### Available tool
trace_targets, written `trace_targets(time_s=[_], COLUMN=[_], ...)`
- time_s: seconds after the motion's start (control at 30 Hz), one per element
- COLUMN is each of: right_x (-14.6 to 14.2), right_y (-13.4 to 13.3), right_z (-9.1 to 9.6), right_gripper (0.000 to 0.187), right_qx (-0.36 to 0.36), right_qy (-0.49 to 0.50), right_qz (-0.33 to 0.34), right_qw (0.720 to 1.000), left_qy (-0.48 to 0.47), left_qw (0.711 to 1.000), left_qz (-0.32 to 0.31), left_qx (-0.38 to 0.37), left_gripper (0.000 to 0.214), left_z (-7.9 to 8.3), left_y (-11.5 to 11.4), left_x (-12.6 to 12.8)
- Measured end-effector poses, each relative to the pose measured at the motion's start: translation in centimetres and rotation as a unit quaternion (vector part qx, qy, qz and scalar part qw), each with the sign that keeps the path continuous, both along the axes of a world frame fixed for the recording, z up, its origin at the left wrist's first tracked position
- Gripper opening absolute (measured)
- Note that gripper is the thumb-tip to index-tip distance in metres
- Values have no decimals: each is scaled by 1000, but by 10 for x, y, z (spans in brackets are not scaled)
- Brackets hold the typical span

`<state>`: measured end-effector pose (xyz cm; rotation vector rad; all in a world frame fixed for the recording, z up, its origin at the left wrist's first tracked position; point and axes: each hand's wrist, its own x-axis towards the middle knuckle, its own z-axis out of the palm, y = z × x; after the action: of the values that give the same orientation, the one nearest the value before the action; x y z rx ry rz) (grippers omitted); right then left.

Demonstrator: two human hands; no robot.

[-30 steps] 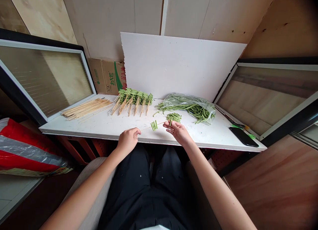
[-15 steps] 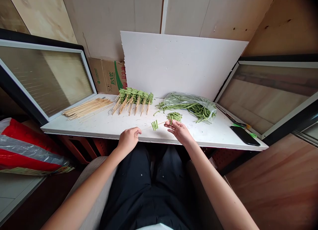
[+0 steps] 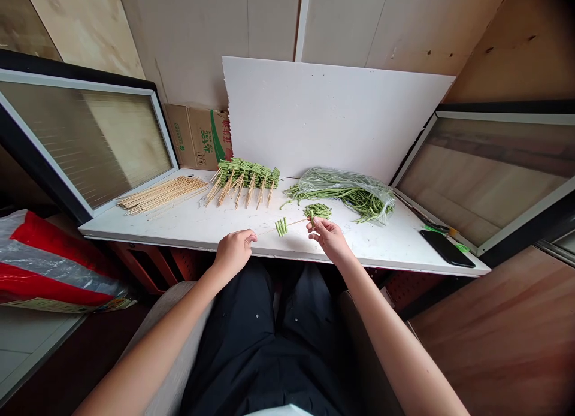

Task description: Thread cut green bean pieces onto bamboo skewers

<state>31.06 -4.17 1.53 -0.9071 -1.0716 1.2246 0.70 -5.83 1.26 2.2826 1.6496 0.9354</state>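
Note:
My left hand [image 3: 233, 251] pinches the near end of a thin bamboo skewer [image 3: 294, 223] that runs to the right above the white tabletop [image 3: 188, 224]. A few short green bean pieces [image 3: 281, 226] sit threaded side by side on that skewer. My right hand [image 3: 329, 237] is closed on another short bean piece at the skewer's far tip. Just behind my right hand lies a small heap of cut bean pieces [image 3: 318, 210].
Finished bean skewers [image 3: 245, 179] lie fanned at the back, bare skewers [image 3: 162, 193] to their left. A clear plastic bag of long beans [image 3: 348, 191] lies at right, a black phone [image 3: 447, 248] near the right edge. A white board [image 3: 332, 116] leans on the wall.
My right hand has brought its bean piece slightly right and up to the skewer's tip. The left hand has hardly moved. The camera has shifted a little.

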Motion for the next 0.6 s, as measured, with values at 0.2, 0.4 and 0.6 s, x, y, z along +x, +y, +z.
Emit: trace_targets(time_s=[0.2, 0.4, 0.6], right_x=[3, 3, -2], right_y=[1, 0, -2], right_z=[-4, -4, -3], right_gripper=[36, 35, 37], right_qx=[65, 83, 81], right_qy=[-61, -82, -115], right_qz=[-51, -77, -91], right_qw=[995, 990, 986], left_qy=[14, 24, 33], left_qw=[1000, 999, 999], left_qz=[10, 14, 20], left_qx=[7, 17, 22], left_gripper=[30, 30, 31], left_z=[0, 0, -4], left_y=[-1, -2, -1], left_x=[0, 1, 1])
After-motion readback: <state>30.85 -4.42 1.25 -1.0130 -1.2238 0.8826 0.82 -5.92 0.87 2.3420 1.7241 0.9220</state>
